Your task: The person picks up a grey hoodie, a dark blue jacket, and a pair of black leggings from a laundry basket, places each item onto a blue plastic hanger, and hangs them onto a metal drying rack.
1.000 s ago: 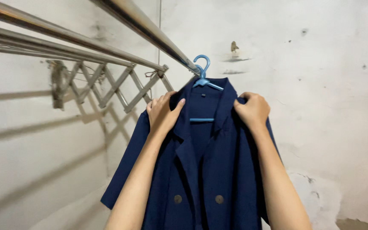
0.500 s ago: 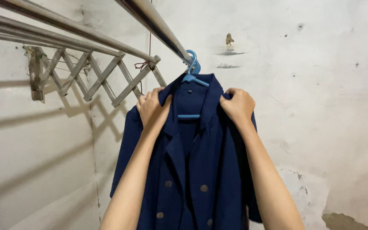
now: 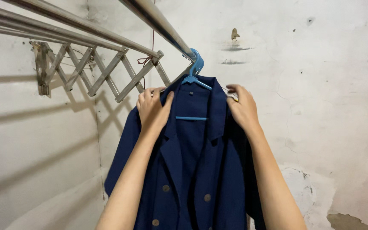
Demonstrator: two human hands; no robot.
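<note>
Head view: I read the step as hanging navy jacket (image 3: 192, 170); blue hanger (image 3: 195, 70) hooked on rail (image 3: 158, 23).
Grip: left hand (image 3: 152, 111), right hand (image 3: 243, 108) pinching its shoulders.
Next: I'd release evenly.

I have one view only, from the head camera, tilted slightly upward and facing a wall corner. It sits close, at arm's length from the rail (image 3: 158, 21) overhead.

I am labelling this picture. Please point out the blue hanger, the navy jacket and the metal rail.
blue hanger (image 3: 191, 118): head view, on its horizontal bar.
navy jacket (image 3: 228, 179): head view, on the front panel.
metal rail (image 3: 154, 19): head view, on the shiny tube.
</note>
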